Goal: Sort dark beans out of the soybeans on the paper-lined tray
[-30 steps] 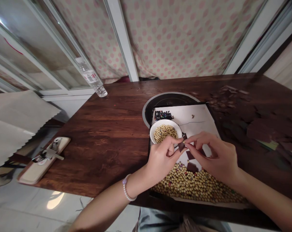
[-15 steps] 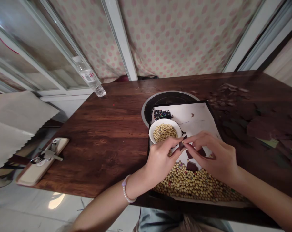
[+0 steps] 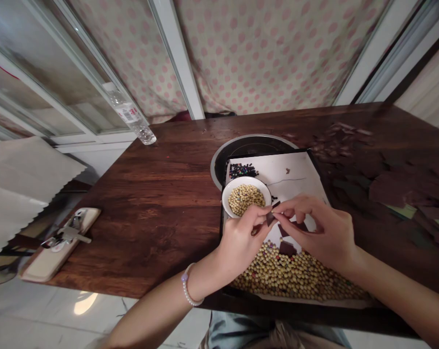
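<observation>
Left grip (image 3: 237, 245) and right grip (image 3: 316, 232) are closed in a tight pinch, fingertips meeting on a small dark brown chip (image 3: 270, 216) held just above a white paper sheet (image 3: 292, 169). Under the wrists, yellow soybeans (image 3: 295, 274) spread across the sheet, with two more dark chips (image 3: 287, 248) lying just beyond them. Beside the fingers sits a white bowl (image 3: 234, 206) of soybeans, and past it a small heap of black beads (image 3: 243, 170) lies at the sheet's far edge. A round black hob (image 3: 248, 147) is set into the wooden tabletop (image 3: 150, 218), with broken dark pieces (image 3: 397, 190) scattered to the right.
</observation>
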Demonstrator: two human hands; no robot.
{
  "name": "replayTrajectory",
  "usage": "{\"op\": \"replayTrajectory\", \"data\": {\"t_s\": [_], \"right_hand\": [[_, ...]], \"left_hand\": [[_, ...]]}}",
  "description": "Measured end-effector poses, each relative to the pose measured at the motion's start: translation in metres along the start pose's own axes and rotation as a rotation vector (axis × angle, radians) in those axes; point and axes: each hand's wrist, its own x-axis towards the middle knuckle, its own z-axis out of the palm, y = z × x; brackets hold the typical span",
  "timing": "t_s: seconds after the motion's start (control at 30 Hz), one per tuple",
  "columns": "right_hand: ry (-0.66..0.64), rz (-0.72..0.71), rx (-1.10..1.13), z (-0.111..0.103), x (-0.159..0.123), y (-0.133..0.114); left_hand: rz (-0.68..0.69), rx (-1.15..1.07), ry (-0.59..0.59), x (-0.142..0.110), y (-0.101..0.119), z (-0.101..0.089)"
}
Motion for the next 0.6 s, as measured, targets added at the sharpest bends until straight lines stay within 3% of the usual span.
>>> {"op": "replayTrajectory", "data": {"t_s": [0.6], "right_hand": [[0.022, 0.01, 0.075, 0.0002, -0.0005, -0.0036]], "left_hand": [[-0.033, -0.062, 0.042, 0.0001, 0.0049, 0.0004]]}}
